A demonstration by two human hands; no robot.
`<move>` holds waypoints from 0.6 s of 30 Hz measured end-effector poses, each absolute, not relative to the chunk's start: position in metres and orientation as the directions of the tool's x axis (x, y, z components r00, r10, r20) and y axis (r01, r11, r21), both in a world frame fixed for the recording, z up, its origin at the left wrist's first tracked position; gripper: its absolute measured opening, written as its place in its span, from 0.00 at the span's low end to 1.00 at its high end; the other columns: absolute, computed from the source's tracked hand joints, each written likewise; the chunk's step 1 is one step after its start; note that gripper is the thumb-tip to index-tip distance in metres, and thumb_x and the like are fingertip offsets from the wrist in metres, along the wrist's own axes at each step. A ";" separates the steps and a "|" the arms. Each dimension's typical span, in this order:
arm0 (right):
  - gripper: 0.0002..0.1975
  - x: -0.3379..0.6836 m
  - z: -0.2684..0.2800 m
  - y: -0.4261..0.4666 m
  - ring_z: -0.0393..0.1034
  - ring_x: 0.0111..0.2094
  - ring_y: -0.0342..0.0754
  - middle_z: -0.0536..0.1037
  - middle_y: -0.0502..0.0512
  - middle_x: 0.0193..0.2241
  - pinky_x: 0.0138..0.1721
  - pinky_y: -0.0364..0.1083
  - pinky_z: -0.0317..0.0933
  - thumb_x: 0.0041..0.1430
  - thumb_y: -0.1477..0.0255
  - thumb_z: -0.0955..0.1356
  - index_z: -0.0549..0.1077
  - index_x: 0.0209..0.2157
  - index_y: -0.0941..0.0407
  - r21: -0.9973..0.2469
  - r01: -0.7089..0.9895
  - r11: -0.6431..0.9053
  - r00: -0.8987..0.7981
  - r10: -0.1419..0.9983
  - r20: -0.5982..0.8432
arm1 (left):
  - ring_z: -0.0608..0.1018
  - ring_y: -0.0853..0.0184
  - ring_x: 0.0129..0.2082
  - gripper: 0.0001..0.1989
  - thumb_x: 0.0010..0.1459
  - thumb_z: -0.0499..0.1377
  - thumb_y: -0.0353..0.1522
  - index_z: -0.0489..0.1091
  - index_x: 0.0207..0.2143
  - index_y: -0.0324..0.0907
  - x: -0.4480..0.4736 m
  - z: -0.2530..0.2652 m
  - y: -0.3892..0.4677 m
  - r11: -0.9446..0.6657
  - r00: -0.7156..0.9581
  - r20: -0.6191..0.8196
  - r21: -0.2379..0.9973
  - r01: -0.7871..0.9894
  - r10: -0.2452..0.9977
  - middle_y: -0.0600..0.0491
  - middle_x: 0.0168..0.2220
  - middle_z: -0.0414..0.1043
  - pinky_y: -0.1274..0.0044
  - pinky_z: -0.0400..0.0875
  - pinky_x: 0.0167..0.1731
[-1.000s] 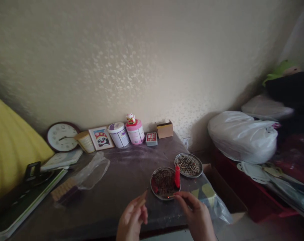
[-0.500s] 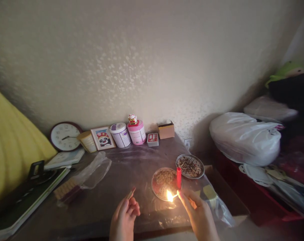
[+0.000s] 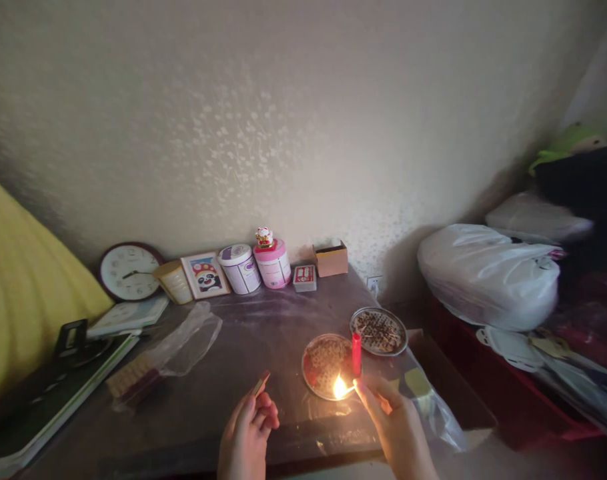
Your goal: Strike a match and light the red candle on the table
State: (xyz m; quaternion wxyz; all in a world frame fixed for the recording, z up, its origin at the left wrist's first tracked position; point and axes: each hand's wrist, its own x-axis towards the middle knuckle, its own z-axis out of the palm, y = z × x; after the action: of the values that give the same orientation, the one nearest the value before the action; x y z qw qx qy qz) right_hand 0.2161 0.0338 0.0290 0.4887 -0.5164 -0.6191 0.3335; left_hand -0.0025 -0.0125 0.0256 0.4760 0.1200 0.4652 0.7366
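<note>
A lit match (image 3: 350, 389) is pinched between the thumb and fingers of my right hand (image 3: 396, 420), its flame pointing left over the near rim of a round metal tray (image 3: 308, 383). Just behind those fingertips a red candle (image 3: 356, 353) stands upright, with no flame on its top. My left hand (image 3: 251, 427) is closed on a small matchbox (image 3: 261, 384); only its narrow upper end shows above the thumb. A second round tray (image 3: 378, 332), strewn with burnt matchsticks, lies behind the candle.
A plastic-wrapped bundle of small boxes (image 3: 136, 383) lies at left, near a dark green board (image 3: 58, 400). Along the wall stand a clock (image 3: 128, 272), panda picture (image 3: 208, 277), two canisters (image 3: 239, 269), card deck (image 3: 304, 278) and cardboard box (image 3: 332, 259). White bags (image 3: 488, 273) sit right.
The match flame has changed shape and stands a little more upright. Both hands are almost still, and the other things stay where they were.
</note>
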 end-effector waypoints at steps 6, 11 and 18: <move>0.17 0.216 0.028 0.035 0.75 0.30 0.50 0.81 0.53 0.27 0.32 0.41 0.67 0.60 0.58 0.65 0.77 0.28 0.55 -0.912 0.336 0.236 -0.001 0.968 0.251 | 0.73 0.67 0.24 0.25 0.31 0.73 0.45 0.81 0.33 0.42 -0.002 0.026 -0.011 -0.125 -0.539 -0.316 0.766 -0.630 0.781 0.53 0.23 0.74 0.77 0.70 0.22; 0.18 0.216 0.026 0.035 0.75 0.29 0.49 0.81 0.53 0.27 0.30 0.40 0.67 0.60 0.57 0.66 0.78 0.28 0.55 -0.900 0.348 0.262 0.002 0.960 0.280 | 0.73 0.67 0.24 0.26 0.29 0.74 0.44 0.81 0.33 0.41 -0.002 0.028 -0.010 -0.125 -0.537 -0.322 0.761 -0.637 0.780 0.52 0.23 0.74 0.77 0.70 0.22; 0.16 0.216 0.024 0.037 0.76 0.32 0.49 0.81 0.53 0.29 0.33 0.40 0.68 0.60 0.58 0.66 0.78 0.29 0.54 -0.890 0.356 0.285 -0.009 0.953 0.301 | 0.74 0.67 0.23 0.26 0.27 0.75 0.44 0.81 0.32 0.40 -0.003 0.028 -0.010 -0.127 -0.538 -0.334 0.750 -0.649 0.774 0.51 0.23 0.74 0.76 0.70 0.22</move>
State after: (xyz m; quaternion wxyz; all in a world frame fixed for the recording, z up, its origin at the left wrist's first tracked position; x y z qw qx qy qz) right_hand 0.2161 0.0372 0.0239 0.4830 -0.5120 -0.6396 0.3091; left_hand -0.0029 -0.0100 0.0282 0.4759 0.0684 0.4583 0.7476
